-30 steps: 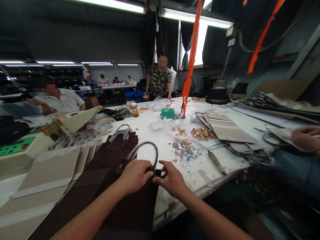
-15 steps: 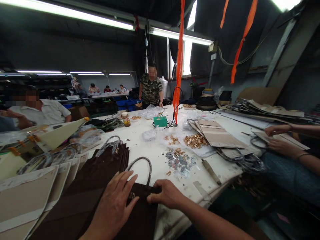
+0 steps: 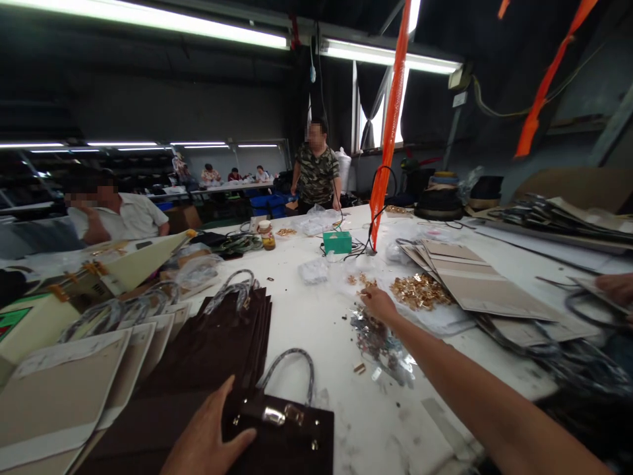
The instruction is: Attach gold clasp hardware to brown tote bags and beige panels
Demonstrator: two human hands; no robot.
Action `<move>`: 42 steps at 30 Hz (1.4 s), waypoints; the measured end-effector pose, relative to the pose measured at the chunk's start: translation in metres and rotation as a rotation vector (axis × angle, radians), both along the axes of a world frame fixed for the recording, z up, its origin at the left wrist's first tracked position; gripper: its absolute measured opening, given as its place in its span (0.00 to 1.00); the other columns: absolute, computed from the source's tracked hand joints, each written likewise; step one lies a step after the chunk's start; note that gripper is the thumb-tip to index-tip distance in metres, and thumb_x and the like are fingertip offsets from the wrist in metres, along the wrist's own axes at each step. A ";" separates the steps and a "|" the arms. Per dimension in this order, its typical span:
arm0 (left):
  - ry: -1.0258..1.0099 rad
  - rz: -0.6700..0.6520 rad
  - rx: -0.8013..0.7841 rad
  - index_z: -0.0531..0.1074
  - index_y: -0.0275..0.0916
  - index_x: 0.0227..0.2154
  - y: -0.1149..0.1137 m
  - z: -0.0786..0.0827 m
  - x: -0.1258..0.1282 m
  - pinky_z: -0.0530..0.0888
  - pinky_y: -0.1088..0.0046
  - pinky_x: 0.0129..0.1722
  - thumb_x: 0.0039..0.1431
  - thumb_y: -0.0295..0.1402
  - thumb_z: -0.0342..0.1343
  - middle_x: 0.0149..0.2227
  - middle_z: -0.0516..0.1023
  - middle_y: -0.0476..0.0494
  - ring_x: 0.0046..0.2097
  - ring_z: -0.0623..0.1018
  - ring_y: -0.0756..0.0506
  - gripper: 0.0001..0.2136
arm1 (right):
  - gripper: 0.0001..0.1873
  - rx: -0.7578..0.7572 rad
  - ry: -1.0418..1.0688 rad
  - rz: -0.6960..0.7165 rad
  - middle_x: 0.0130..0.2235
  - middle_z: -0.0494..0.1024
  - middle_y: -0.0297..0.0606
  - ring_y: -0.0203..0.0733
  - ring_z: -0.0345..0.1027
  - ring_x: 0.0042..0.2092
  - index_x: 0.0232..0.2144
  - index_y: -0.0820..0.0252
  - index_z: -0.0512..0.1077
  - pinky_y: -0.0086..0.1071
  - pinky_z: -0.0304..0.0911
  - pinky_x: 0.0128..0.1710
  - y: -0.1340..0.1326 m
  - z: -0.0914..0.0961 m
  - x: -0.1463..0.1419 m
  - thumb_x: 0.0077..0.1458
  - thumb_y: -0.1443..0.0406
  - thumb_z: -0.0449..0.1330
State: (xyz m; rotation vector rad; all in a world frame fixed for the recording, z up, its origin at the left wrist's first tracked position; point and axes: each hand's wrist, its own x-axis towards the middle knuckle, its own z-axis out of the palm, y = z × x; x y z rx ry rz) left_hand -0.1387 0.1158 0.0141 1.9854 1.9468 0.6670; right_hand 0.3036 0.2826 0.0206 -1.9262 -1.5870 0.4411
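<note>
A dark brown bag panel point(image 3: 291, 442) with a looped, plastic-wrapped handle point(image 3: 291, 353) lies before me. Shiny metal fittings point(image 3: 274, 414) and small studs sit along its top. My left hand point(image 3: 210, 432) grips the panel's left edge, thumb on its face and index finger near the top corner; the other fingers are hidden. My right hand point(image 3: 380, 305) reaches across to small gold metal pieces, fingertips pinched together; what they hold, if anything, is too small to make out. Beneath that wrist spreads a pile of silver metal pieces point(image 3: 383, 346).
More brown panels point(image 3: 198, 356) are stacked at left beside beige panels point(image 3: 69, 376). Right of my hand lie a gold-fittings heap point(image 3: 420, 290) and beige panels point(image 3: 479, 274). A green box point(image 3: 337, 242) and an orange hanging strip point(image 3: 388, 138) stand beyond. Co-workers' hands show at right.
My right hand has left the panel and moved forward to the metal pieces. My left hand has moved down to the panel's left edge, uncovering its fittings. The view has turned left.
</note>
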 end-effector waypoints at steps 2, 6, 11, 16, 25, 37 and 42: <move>-0.080 0.044 -0.013 0.68 0.35 0.61 0.002 -0.001 -0.003 0.71 0.53 0.63 0.41 0.47 0.62 0.60 0.77 0.31 0.61 0.75 0.29 0.41 | 0.15 -0.050 -0.042 -0.020 0.52 0.79 0.45 0.47 0.73 0.53 0.50 0.61 0.76 0.42 0.64 0.56 0.022 -0.007 0.004 0.66 0.59 0.60; -0.205 0.093 -0.083 0.72 0.37 0.57 0.005 0.012 -0.001 0.73 0.51 0.61 0.36 0.48 0.66 0.57 0.79 0.33 0.59 0.77 0.27 0.41 | 0.13 -0.104 -0.108 -0.030 0.52 0.80 0.45 0.50 0.73 0.53 0.45 0.60 0.78 0.46 0.65 0.54 0.046 -0.021 0.004 0.64 0.58 0.62; -0.375 -0.064 -0.326 0.77 0.42 0.45 0.008 0.041 0.012 0.76 0.58 0.54 0.47 0.51 0.64 0.47 0.85 0.43 0.52 0.81 0.32 0.25 | 0.09 -0.021 -0.111 -0.050 0.50 0.82 0.43 0.50 0.74 0.52 0.37 0.55 0.83 0.36 0.64 0.49 0.042 -0.021 0.005 0.58 0.62 0.62; -0.408 -0.054 -0.344 0.78 0.40 0.37 0.002 0.058 0.027 0.75 0.64 0.48 0.50 0.47 0.63 0.41 0.85 0.45 0.48 0.81 0.34 0.17 | 0.18 0.146 0.015 -0.011 0.47 0.83 0.42 0.44 0.76 0.48 0.46 0.59 0.80 0.33 0.65 0.49 0.007 -0.001 0.004 0.62 0.59 0.54; -0.680 0.043 -0.403 0.79 0.37 0.41 -0.014 0.066 0.028 0.75 0.62 0.49 0.53 0.51 0.63 0.44 0.85 0.41 0.50 0.81 0.35 0.22 | 0.08 0.154 0.647 0.437 0.36 0.82 0.34 0.44 0.74 0.38 0.34 0.53 0.79 0.34 0.67 0.40 -0.206 0.041 -0.126 0.58 0.58 0.63; -1.203 -0.124 -0.839 0.80 0.32 0.41 -0.014 0.048 0.015 0.78 0.63 0.52 0.56 0.50 0.64 0.41 0.85 0.33 0.44 0.85 0.37 0.23 | 0.13 0.267 0.653 0.500 0.45 0.82 0.37 0.44 0.75 0.48 0.42 0.52 0.80 0.36 0.67 0.54 -0.230 0.000 -0.204 0.57 0.69 0.61; -1.259 -0.079 -0.832 0.80 0.31 0.40 -0.010 0.024 0.009 0.78 0.62 0.53 0.57 0.49 0.61 0.39 0.85 0.33 0.43 0.85 0.37 0.22 | 0.07 0.252 0.490 0.484 0.41 0.82 0.37 0.46 0.74 0.47 0.37 0.53 0.81 0.40 0.66 0.53 -0.225 -0.013 -0.197 0.58 0.66 0.63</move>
